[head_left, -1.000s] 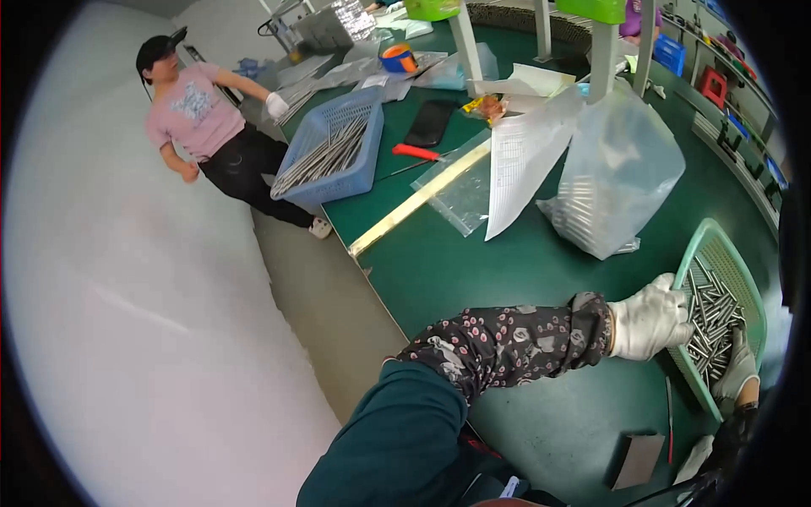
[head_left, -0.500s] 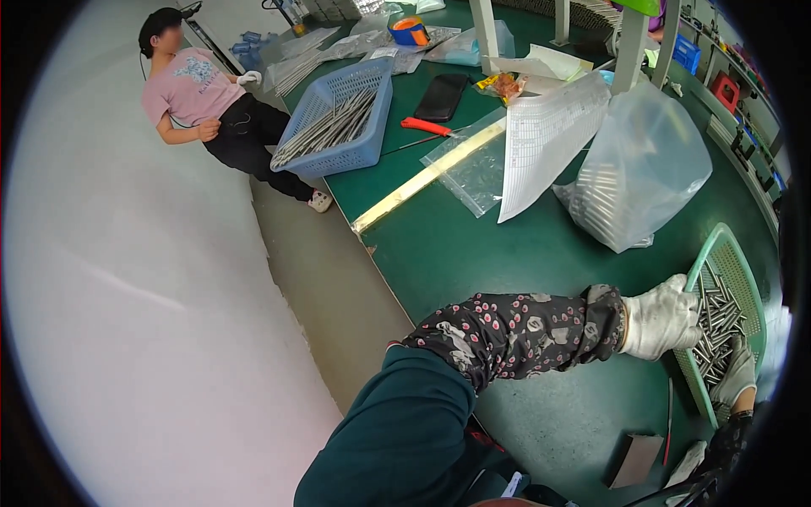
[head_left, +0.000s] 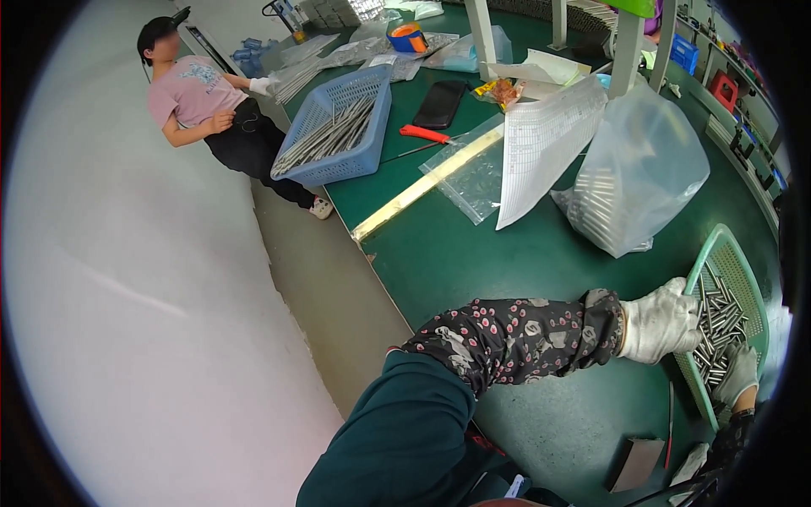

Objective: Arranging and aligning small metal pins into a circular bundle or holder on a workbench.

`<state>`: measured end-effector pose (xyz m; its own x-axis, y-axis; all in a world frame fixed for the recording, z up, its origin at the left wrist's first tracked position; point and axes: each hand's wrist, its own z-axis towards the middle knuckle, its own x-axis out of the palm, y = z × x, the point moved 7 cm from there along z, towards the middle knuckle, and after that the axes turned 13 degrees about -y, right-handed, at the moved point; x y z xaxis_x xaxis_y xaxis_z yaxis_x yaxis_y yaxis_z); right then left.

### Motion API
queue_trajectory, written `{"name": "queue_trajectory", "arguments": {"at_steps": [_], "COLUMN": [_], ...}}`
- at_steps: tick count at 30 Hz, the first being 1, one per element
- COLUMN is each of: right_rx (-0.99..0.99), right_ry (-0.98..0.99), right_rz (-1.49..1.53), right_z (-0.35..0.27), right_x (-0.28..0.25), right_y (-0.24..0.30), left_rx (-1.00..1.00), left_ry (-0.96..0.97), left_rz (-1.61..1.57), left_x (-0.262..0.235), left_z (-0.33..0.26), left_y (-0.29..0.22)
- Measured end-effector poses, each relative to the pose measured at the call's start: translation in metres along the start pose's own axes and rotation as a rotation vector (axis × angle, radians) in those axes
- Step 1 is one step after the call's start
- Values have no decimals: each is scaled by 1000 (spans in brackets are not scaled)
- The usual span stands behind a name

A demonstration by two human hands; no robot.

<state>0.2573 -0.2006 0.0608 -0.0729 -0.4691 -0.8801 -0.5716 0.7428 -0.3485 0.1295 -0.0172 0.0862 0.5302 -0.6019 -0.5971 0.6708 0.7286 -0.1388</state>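
Note:
A pale green slotted plastic basket (head_left: 754, 283) stands at the far right of the table, with many short shiny metal pins (head_left: 719, 317) loose inside. My left hand (head_left: 661, 322), in a white work glove, grips the basket's left rim, its fingers curled over the edge and partly hidden. Inside the basket's near end is my right hand (head_left: 738, 377), also gloved. Its fingers are stretched out and rest on the pins; I see no pin held in it.
Ahead of my hands sits a clear plastic bag (head_left: 634, 169) of pale rods. Papers (head_left: 549, 148), a red-handled tool (head_left: 424, 133), a black phone-like case (head_left: 439, 104) and a blue basket of long rods (head_left: 384, 101) lie farther off. A dark block (head_left: 636, 464) lies nearby. A person (head_left: 198, 101) stands at left.
My right hand has shifted slightly over the pins, and its fingers look more spread. The left hand stays at the rim. The person at left has moved a gloved hand toward the table.

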Motion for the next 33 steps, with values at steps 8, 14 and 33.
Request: {"name": "queue_trajectory", "arguments": {"at_steps": [8, 14, 33], "right_rx": [-130, -99, 39], "right_ry": [-517, -622, -801], "right_rz": [106, 159, 410], "right_z": [-7, -11, -7], "right_x": [31, 16, -15], "right_y": [-24, -15, -12], "left_rx": [24, -1, -22], "left_ry": [-135, -51, 63], "left_rz": [-9, -30, 59], "left_x": [-2, 4, 6], "left_z": [0, 0, -2], "left_y": [-5, 0, 10]}}
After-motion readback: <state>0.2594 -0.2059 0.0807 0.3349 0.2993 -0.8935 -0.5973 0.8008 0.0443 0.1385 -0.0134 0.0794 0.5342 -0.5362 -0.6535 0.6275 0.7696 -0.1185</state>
